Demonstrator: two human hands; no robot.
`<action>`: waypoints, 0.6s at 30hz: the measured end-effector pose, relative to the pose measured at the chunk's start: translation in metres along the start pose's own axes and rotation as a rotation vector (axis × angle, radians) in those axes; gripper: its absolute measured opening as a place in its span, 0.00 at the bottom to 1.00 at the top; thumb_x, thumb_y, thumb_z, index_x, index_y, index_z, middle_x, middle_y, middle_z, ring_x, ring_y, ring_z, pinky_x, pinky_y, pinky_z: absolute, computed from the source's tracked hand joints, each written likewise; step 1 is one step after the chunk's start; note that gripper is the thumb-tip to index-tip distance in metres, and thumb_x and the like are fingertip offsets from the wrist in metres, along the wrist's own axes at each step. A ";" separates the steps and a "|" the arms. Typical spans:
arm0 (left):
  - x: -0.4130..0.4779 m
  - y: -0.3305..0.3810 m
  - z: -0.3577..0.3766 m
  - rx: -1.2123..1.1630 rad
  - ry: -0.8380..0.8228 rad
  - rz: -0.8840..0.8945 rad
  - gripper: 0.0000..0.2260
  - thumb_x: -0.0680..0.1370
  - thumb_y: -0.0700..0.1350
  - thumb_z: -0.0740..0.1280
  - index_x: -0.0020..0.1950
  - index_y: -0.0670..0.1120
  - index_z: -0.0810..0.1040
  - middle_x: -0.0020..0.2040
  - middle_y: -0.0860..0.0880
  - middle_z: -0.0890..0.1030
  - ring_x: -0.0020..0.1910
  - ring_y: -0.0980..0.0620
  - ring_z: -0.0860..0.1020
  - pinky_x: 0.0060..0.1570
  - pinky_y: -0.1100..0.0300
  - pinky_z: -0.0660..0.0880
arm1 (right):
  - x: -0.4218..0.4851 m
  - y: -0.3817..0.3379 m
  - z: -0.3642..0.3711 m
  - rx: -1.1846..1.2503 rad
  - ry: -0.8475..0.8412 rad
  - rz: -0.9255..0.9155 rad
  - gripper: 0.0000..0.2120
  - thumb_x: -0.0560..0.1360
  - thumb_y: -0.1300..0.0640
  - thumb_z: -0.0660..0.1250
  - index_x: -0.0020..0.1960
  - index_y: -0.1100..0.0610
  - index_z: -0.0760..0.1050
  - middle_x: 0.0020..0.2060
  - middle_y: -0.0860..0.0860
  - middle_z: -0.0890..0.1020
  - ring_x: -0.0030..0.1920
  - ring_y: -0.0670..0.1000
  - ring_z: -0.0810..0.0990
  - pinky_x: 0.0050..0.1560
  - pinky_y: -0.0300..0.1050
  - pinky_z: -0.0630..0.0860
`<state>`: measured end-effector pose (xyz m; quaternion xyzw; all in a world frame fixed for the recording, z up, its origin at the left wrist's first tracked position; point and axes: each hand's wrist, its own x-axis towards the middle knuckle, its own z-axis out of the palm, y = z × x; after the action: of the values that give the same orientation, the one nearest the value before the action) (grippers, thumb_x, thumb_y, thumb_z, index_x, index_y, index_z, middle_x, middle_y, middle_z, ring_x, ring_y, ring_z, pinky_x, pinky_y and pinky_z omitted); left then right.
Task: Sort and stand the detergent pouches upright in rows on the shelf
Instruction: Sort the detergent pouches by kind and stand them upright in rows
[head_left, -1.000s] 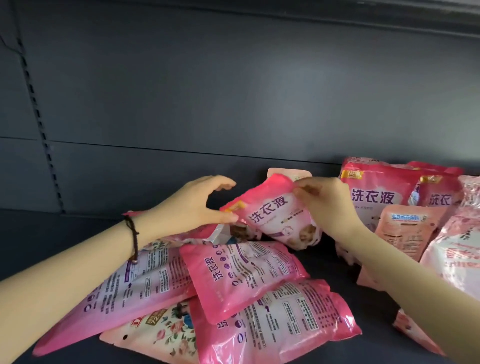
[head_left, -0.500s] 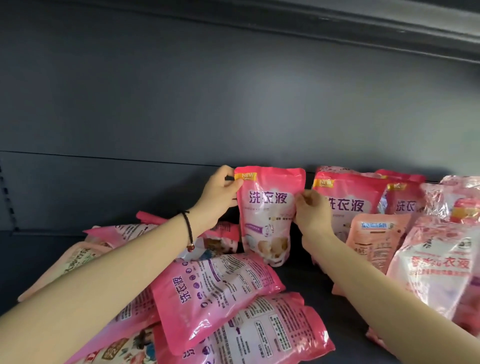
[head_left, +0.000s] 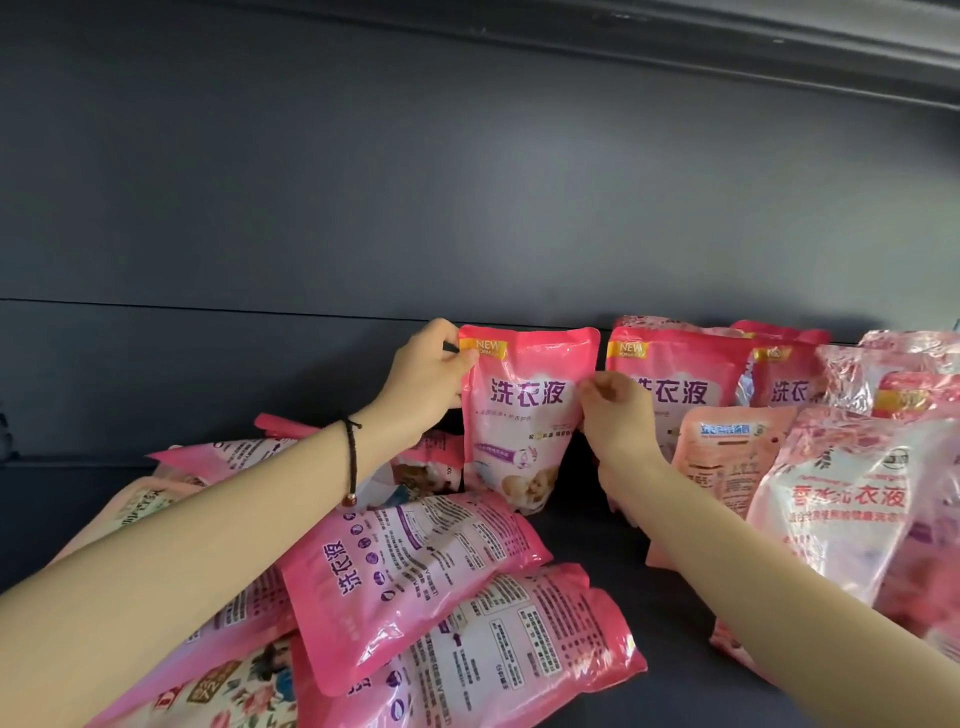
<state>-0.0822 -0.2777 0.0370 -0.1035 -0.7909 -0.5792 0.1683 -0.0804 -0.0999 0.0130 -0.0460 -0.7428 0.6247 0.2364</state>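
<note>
In the head view, the held pouch (head_left: 524, 410) stands at the centre of the frame, long axis vertical, its base at or just above the shelf (head_left: 597, 535), close to the dark back panel (head_left: 467, 208). The left hand (head_left: 426, 379) pinches its upper left corner. The right hand (head_left: 618, 415) pinches its right edge at mid-height. Both arms reach forward about equally, wrists raised. A narrow gap separates it from the upright neighbour pouch (head_left: 675, 384) to its right. Unsorted pouches (head_left: 405, 571) lie flat at lower left.
</note>
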 end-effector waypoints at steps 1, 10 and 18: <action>0.003 0.001 0.001 0.016 0.010 0.002 0.04 0.81 0.43 0.63 0.51 0.42 0.71 0.52 0.36 0.80 0.51 0.38 0.81 0.49 0.42 0.80 | 0.000 -0.002 0.001 -0.005 0.006 -0.025 0.07 0.79 0.63 0.60 0.53 0.58 0.75 0.40 0.47 0.77 0.46 0.51 0.77 0.41 0.39 0.72; 0.032 0.005 0.008 0.257 0.029 0.031 0.06 0.80 0.43 0.63 0.51 0.40 0.73 0.47 0.38 0.82 0.46 0.39 0.82 0.46 0.43 0.80 | -0.019 -0.044 -0.005 -0.363 -0.108 -0.646 0.26 0.73 0.69 0.65 0.69 0.58 0.66 0.71 0.56 0.64 0.71 0.54 0.63 0.63 0.33 0.61; -0.013 0.005 -0.051 0.599 -0.101 0.228 0.18 0.76 0.57 0.65 0.63 0.54 0.67 0.48 0.59 0.79 0.45 0.60 0.78 0.46 0.60 0.72 | -0.046 -0.067 -0.037 -1.126 -0.604 -0.974 0.12 0.77 0.52 0.63 0.60 0.48 0.74 0.56 0.45 0.78 0.52 0.49 0.79 0.46 0.50 0.80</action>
<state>-0.0608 -0.3242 0.0507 -0.1658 -0.9168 -0.2925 0.2156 -0.0094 -0.0976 0.0672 0.3419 -0.9148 -0.0316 0.2127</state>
